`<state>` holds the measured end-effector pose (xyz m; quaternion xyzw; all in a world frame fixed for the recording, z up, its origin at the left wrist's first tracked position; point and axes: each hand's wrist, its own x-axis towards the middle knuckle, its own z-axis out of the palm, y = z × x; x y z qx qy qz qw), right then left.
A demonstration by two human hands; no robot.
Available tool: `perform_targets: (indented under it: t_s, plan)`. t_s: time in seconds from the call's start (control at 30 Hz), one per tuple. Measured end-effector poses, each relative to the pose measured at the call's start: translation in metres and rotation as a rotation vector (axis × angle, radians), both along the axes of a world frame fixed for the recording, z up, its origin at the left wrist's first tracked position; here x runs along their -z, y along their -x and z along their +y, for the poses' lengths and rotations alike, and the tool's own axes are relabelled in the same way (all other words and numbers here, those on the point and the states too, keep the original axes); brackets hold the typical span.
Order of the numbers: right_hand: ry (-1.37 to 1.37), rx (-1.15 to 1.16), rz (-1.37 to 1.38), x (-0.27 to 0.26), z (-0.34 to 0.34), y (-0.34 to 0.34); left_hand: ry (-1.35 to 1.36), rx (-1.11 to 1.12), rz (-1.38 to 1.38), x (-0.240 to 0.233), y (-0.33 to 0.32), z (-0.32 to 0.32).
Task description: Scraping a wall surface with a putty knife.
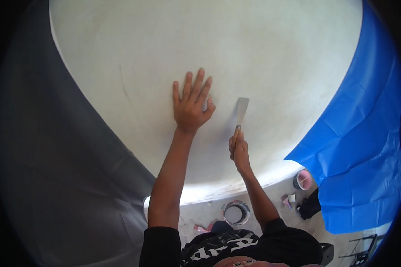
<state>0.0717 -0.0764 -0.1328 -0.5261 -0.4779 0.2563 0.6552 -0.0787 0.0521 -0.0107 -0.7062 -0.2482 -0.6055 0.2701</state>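
My left hand (191, 106) lies with spread fingers against a broad pale wall (270, 50), holding nothing. To its right, my right hand (239, 151) is closed around the wooden handle of a putty knife (243, 108). The knife's flat metal blade points up the wall, its wide edge at or close to the surface. A thin dark mark runs on the wall left of my left hand.
Dark grey sheeting (87, 173) borders the wall at left, a creased blue sheet (354, 160) at right. Below on the floor stand a bucket (234, 214) and a pink-lined bucket (304, 180). Brushes (286, 201) lie between them, near a dark shoe (304, 210).
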Motion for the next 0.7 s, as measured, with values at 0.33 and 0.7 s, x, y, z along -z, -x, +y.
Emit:
perform_targets:
  t_s: [0.33,0.7]
  plan:
    - [0.011,0.137,-0.051,-0.061,0.000,-0.006,-0.030,0.010,-0.031,0.013,0.014,0.004]
    - [-0.031,0.353,0.016,-0.096,-0.016,-0.029,-0.009,0.082,0.012,0.004,0.010,-0.002]
